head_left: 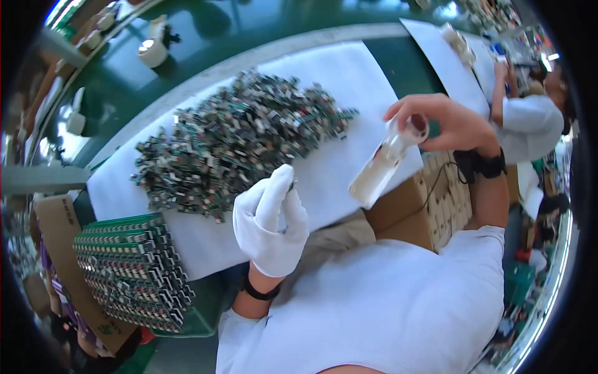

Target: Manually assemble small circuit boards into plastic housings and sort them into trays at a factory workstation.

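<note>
My left hand [271, 224], in a white glove, is raised in front of the pile with its thumb and fingers pinched together. A tiny dark edge shows at the fingertips, too small to name. My bare right hand [451, 124] grips a cream plastic housing [379, 174] by its round, ring-like end, and its long flat part points down to the left. Behind my left hand, a heap of small green circuit boards [237, 131] covers much of a white sheet [349, 75]. A black band circles each wrist.
Stacked rows of circuit boards [131, 274] stand in a green bin [212, 305] at the left, beside a cardboard sheet [59, 230]. An open carton [398, 212] of cream parts sits at the right. White parts [152, 53] lie on the green conveyor. Another person [529, 124] works at far right.
</note>
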Demonstrator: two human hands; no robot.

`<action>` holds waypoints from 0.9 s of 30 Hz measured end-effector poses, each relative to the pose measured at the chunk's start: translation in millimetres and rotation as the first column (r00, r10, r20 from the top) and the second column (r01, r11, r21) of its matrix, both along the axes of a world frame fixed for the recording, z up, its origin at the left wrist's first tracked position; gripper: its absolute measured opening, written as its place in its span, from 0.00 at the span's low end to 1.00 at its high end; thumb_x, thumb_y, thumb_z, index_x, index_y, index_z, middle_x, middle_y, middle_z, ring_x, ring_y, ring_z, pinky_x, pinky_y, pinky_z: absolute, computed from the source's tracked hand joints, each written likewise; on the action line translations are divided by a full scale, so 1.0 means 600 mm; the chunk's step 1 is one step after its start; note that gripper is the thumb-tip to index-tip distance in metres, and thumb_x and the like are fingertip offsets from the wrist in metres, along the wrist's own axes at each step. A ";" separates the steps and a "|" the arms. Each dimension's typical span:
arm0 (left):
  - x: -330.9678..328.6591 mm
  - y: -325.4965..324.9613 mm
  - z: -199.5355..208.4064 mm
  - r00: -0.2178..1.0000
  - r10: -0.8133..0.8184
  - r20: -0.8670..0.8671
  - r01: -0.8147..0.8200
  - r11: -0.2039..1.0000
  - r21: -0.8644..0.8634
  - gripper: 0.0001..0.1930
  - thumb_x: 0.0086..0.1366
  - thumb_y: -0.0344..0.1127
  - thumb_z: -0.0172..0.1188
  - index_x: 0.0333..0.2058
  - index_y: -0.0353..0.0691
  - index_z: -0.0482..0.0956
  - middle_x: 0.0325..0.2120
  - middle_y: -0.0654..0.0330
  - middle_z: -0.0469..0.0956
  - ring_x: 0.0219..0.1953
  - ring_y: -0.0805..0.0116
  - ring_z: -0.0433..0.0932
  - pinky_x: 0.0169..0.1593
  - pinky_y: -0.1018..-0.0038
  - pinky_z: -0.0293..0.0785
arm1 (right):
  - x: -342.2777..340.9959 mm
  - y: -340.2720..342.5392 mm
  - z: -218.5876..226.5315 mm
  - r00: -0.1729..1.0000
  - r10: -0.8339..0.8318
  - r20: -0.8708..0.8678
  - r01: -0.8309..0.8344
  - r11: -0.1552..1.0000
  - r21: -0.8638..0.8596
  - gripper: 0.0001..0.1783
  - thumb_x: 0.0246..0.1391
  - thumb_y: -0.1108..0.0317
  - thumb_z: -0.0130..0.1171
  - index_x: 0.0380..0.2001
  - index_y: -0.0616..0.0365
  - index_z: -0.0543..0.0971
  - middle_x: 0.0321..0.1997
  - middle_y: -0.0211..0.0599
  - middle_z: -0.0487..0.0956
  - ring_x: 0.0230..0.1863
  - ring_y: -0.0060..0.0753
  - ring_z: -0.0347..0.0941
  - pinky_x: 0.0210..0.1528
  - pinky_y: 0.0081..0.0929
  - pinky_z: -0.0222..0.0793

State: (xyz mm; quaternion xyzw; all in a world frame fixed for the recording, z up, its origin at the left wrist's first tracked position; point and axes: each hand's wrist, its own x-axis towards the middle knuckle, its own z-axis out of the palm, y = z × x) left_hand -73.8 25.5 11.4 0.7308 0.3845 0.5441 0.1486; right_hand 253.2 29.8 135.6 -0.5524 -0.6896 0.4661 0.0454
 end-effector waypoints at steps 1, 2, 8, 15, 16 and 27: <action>0.010 0.001 0.005 0.999 -0.047 0.027 0.045 0.997 0.060 0.24 0.53 0.19 0.67 0.49 0.44 0.82 0.35 0.61 0.81 0.33 0.61 0.78 0.37 0.67 0.75 | -0.010 -0.025 -0.012 0.999 -0.039 -0.010 0.038 0.999 -0.025 0.26 0.42 0.81 0.68 0.47 0.53 0.77 0.57 0.37 0.76 0.58 0.28 0.71 0.60 0.29 0.71; 0.022 -0.004 0.009 0.997 -0.076 0.017 0.076 0.996 0.036 0.24 0.53 0.19 0.67 0.49 0.44 0.82 0.35 0.61 0.81 0.33 0.61 0.78 0.37 0.67 0.75 | -0.021 -0.044 -0.028 0.995 -0.003 0.102 -0.016 0.984 0.179 0.25 0.42 0.81 0.67 0.46 0.52 0.78 0.57 0.39 0.76 0.57 0.30 0.72 0.58 0.31 0.72; 0.057 -0.036 0.012 0.785 -0.618 0.032 0.604 0.754 -0.257 0.25 0.49 0.19 0.67 0.48 0.46 0.83 0.32 0.62 0.82 0.31 0.60 0.79 0.36 0.68 0.76 | -0.112 -0.121 -0.055 0.873 -0.372 0.315 -0.039 0.591 0.806 0.23 0.47 0.80 0.65 0.48 0.48 0.83 0.47 0.40 0.80 0.43 0.38 0.78 0.46 0.33 0.75; 0.060 -0.045 0.015 0.653 -0.750 0.106 0.722 0.573 -0.389 0.25 0.47 0.19 0.67 0.46 0.47 0.85 0.30 0.63 0.83 0.29 0.60 0.80 0.36 0.68 0.77 | -0.141 -0.156 -0.101 0.930 -0.243 0.275 0.040 0.812 0.582 0.22 0.51 0.73 0.68 0.51 0.49 0.84 0.29 0.32 0.80 0.28 0.32 0.78 0.33 0.29 0.74; 0.063 -0.044 0.013 0.634 -0.763 0.125 0.736 0.545 -0.403 0.25 0.47 0.20 0.67 0.46 0.47 0.85 0.29 0.62 0.83 0.29 0.60 0.80 0.36 0.68 0.77 | -0.140 -0.155 -0.108 0.931 -0.215 0.296 -0.018 0.781 0.624 0.22 0.52 0.72 0.68 0.52 0.49 0.83 0.26 0.31 0.79 0.26 0.31 0.78 0.31 0.29 0.74; 0.061 -0.035 0.018 0.603 -0.790 0.110 0.698 0.456 -0.552 0.23 0.50 0.20 0.65 0.47 0.45 0.85 0.31 0.60 0.84 0.31 0.62 0.82 0.38 0.71 0.78 | -0.162 -0.143 -0.156 0.849 -0.510 -0.134 0.443 0.551 0.708 0.09 0.52 0.72 0.71 0.38 0.56 0.88 0.22 0.33 0.79 0.19 0.25 0.74 0.23 0.25 0.68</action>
